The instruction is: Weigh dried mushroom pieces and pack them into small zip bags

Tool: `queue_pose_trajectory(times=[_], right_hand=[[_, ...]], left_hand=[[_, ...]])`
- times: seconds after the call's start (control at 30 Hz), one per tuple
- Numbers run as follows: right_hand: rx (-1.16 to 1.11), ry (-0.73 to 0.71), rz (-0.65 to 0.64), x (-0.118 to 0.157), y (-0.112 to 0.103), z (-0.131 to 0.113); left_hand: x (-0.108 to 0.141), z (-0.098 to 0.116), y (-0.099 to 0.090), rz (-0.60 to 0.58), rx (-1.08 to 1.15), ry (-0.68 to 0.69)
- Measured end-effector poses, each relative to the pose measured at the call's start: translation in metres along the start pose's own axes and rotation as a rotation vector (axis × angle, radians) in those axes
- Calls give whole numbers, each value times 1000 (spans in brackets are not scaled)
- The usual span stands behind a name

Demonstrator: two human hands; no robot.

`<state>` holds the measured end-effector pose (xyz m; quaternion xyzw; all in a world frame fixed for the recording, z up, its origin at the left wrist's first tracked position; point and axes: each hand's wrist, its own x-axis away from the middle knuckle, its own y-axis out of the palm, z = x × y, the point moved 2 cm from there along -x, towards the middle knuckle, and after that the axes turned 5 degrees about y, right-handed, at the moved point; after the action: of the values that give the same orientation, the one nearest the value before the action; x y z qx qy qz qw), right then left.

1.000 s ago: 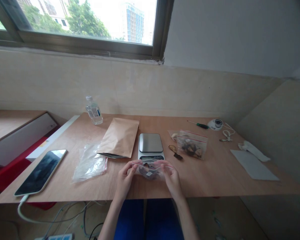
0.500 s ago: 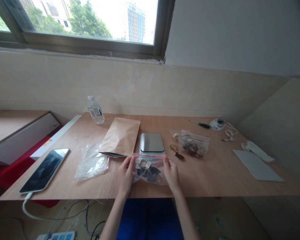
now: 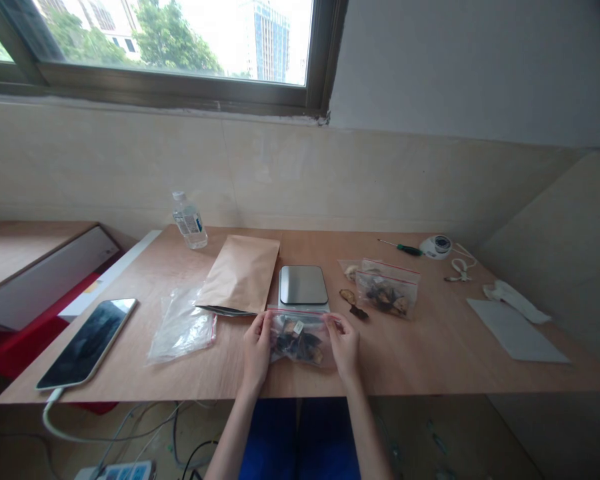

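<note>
Both my hands hold a clear zip bag (image 3: pixel 297 340) with a red-striped top edge, just in front of the kitchen scale (image 3: pixel 303 287). My left hand (image 3: pixel 257 348) pinches its left side and my right hand (image 3: pixel 343 345) its right side. Dark dried slices and a small white label show inside the bag. The scale's steel pan is bare, and the bag hides the scale's front panel. To the right lie a second zip bag of dried slices (image 3: pixel 387 290) and loose dried pieces (image 3: pixel 353 303).
The plywood table (image 3: pixel 430 353) holds a kraft envelope (image 3: pixel 240 273), a crumpled clear plastic bag (image 3: pixel 181 327), a cabled phone (image 3: pixel 87 343), a water bottle (image 3: pixel 189 221), a screwdriver (image 3: pixel 400 249), a white cloth (image 3: pixel 517 301) and a grey sheet (image 3: pixel 517 331).
The bag has come down from a raised, tilted position and now faces up with its contents showing. My hands have dropped with it and sit a little closer to the table.
</note>
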<state>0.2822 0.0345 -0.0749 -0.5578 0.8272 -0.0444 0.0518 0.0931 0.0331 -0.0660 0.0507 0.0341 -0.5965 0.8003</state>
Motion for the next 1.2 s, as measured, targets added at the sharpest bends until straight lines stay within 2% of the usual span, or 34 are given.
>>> queue_pose_trajectory(times=[0.23, 0.43, 0.73, 0.97, 1.2], right_hand=[[-60, 6, -78, -3, 3, -1], [-30, -32, 20, -3, 0, 0], [-115, -75, 155, -4, -2, 1], [-99, -24, 146, -5, -4, 1], [-56, -84, 185, -3, -7, -3]], left_hand=[[0, 6, -3, 48, -55, 61], [0, 6, 0, 1, 74, -9], [0, 7, 0, 6, 93, 8], [1, 10, 0, -9, 118, 17], [3, 14, 0, 2, 100, 17]])
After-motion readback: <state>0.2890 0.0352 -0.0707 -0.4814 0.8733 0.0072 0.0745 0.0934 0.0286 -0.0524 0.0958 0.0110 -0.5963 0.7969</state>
